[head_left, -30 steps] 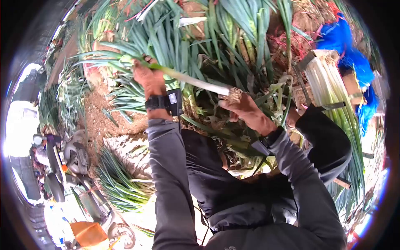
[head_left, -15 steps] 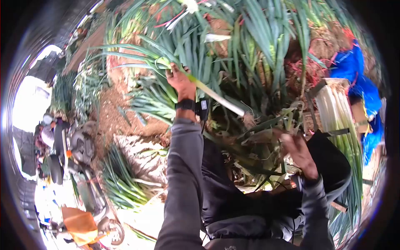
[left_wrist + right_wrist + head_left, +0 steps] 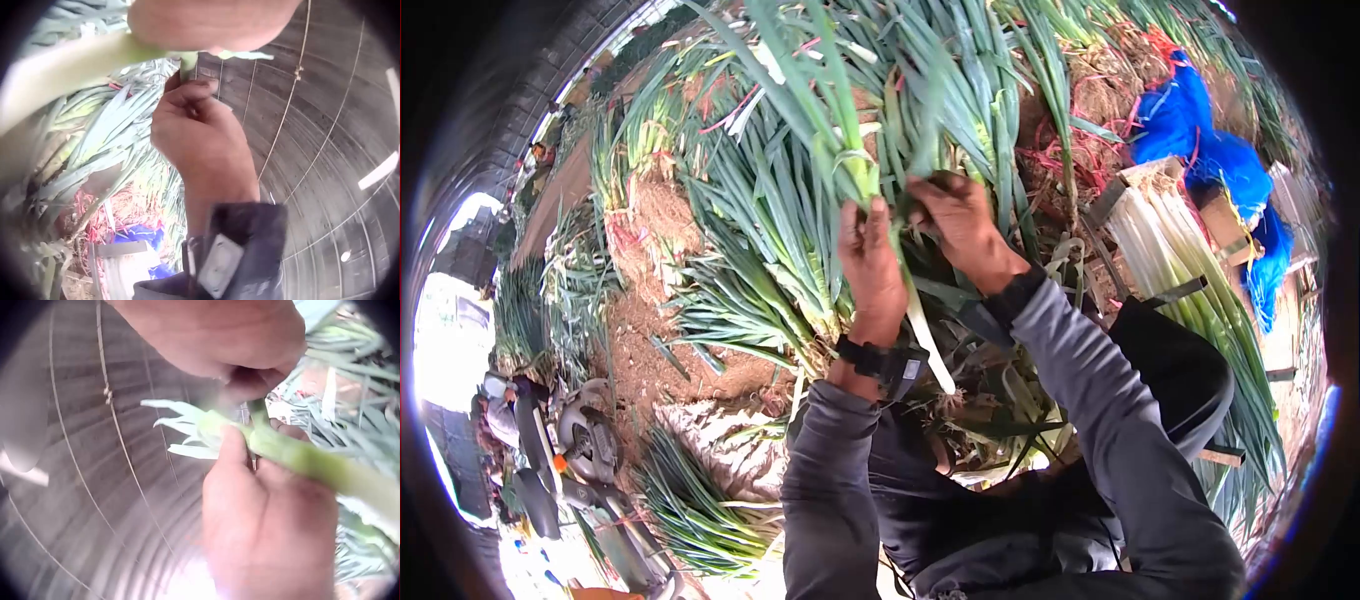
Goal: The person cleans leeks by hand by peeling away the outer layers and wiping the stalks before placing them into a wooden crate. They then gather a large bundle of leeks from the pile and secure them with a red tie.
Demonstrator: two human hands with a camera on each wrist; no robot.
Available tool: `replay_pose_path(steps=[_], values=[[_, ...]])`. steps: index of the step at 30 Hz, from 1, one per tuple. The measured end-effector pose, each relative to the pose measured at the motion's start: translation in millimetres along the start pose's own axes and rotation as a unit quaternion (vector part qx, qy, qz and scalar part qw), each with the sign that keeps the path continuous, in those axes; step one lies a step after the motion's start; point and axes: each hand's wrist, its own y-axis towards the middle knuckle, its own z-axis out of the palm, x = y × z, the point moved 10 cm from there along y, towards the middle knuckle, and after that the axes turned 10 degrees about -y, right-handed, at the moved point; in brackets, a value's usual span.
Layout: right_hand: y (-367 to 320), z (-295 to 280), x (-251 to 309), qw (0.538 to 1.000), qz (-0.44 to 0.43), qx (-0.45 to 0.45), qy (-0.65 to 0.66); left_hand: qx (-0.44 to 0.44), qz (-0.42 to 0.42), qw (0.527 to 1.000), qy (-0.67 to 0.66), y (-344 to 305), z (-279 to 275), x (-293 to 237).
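Observation:
My left hand point(image 3: 872, 265) grips a large green onion point(image 3: 922, 330) around its green upper stalk. Its leaves point(image 3: 825, 90) fan away from me, while the white stem and the roots point(image 3: 948, 402) point back toward my lap. Right beside it, my right hand point(image 3: 965, 225) pinches a green leaf point(image 3: 187, 64) that comes off the stalk. Seen from the right wrist, the left thumb point(image 3: 233, 444) lies along the stalk where the leaves split apart. The right fingertips are partly hidden there.
Heaps of green onions point(image 3: 775, 220) lie on the soil in front. Trimmed stalks point(image 3: 1165, 215) are stacked in a rack by my right knee, near blue netting point(image 3: 1180, 125). Another bunch point(image 3: 700, 500) lies at lower left, beside a parked motorbike point(image 3: 585, 440).
The green onion has swung from leaves pointing left to leaves pointing away from me. My right hand left the roots, swung right, then came up beside the left hand and pinched a leaf.

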Motion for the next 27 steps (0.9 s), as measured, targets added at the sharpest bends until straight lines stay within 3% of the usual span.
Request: replay_pose_path(steps=[1, 3, 4, 6, 7, 8, 10, 12, 13, 16, 17, 19, 21, 25, 26, 27], values=[[7, -15, -20, 0.999, 0.027, -0.036, 0.014, -0.010, 0.007, 1.000, 0.001, -1, 7, -7], [30, -80, -51, 0.991, -0.077, -0.052, -0.093, 0.012, 0.013, 1.000, -0.009, -1, 9, -14], [45, -98, -75, 0.999, 0.000, -0.046, -0.024, 0.009, 0.006, 1.000, -0.016, 3, 6, -16], [26, -75, -50, 0.968, 0.046, -0.014, -0.246, -0.007, -0.011, 0.999, -0.032, 6, -4, -18], [16, -67, -39, 0.931, 0.071, 0.004, -0.358, 0.014, 0.001, 0.999, -0.029, 9, -5, -17], [12, -50, -10, 0.929, -0.058, 0.001, -0.365, 0.013, -0.005, 1.000, -0.028, 6, -10, -13], [-5, -1, 56, 0.918, -0.185, -0.003, -0.351, 0.034, -0.019, 0.999, -0.019, 6, -1, -4], [1, 29, 64, 0.927, -0.151, 0.055, -0.340, 0.065, -0.044, 0.996, -0.035, -3, 16, 4], [-7, 35, 80, 0.906, -0.168, 0.047, -0.384, 0.076, -0.047, 0.996, -0.026, -7, 18, 9], [-12, 39, 92, 0.834, -0.345, -0.007, -0.430, 0.078, -0.030, 0.996, -0.028, -10, 14, 15], [0, 23, 69, 0.923, -0.203, 0.023, -0.327, 0.078, -0.033, 0.996, -0.027, -12, 15, 16], [9, 6, 46, 0.986, -0.101, 0.007, -0.135, 0.087, -0.041, 0.995, -0.032, -11, 22, 17], [10, -11, 15, 0.999, 0.008, -0.032, 0.002, 0.093, -0.065, 0.993, -0.044, -18, 27, 22], [21, -29, -30, 0.980, 0.100, -0.060, 0.159, 0.089, -0.110, 0.987, -0.080, -22, 29, 37], [17, -38, -1, 0.996, -0.061, -0.041, -0.058, 0.094, -0.122, 0.984, -0.091, -23, 31, 40], [-3, -35, 23, 0.938, -0.216, -0.018, -0.271, 0.100, -0.133, 0.981, -0.103, -24, 32, 42]])
